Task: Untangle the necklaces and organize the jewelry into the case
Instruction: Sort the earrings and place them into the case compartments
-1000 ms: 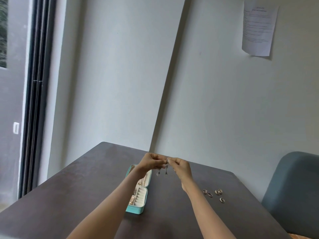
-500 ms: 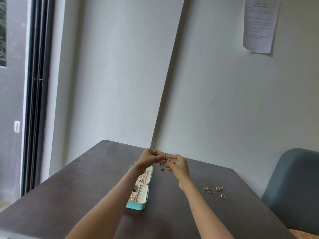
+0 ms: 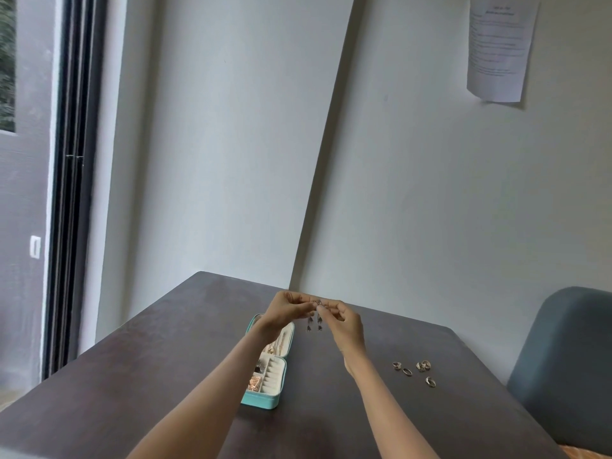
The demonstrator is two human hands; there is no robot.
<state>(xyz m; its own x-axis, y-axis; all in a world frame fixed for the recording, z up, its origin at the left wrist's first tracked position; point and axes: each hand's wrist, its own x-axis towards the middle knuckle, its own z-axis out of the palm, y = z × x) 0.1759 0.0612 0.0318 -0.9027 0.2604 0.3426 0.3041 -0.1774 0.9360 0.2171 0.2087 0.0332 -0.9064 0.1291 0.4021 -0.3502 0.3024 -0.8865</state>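
Observation:
Both hands are raised above the dark table, fingertips nearly meeting. My left hand (image 3: pixel 287 309) and my right hand (image 3: pixel 344 321) pinch a small piece of dangling jewelry (image 3: pixel 315 321) whose two dark drops hang below the fingers. Under my left wrist lies the open turquoise jewelry case (image 3: pixel 266 397), its cream compartments holding gold pieces; my left forearm hides part of it. Several loose rings (image 3: pixel 415 371) lie on the table to the right of my right wrist.
The dark wooden table (image 3: pixel 132 376) stands in a wall corner. A blue-grey chair (image 3: pixel 569 366) stands at its right side. A glass sliding door (image 3: pixel 69 193) is at the left, and a paper sheet (image 3: pixel 500 48) hangs on the wall.
Both hands have lifted slightly and drawn closer together around the dangling piece. The case and the rings have not moved.

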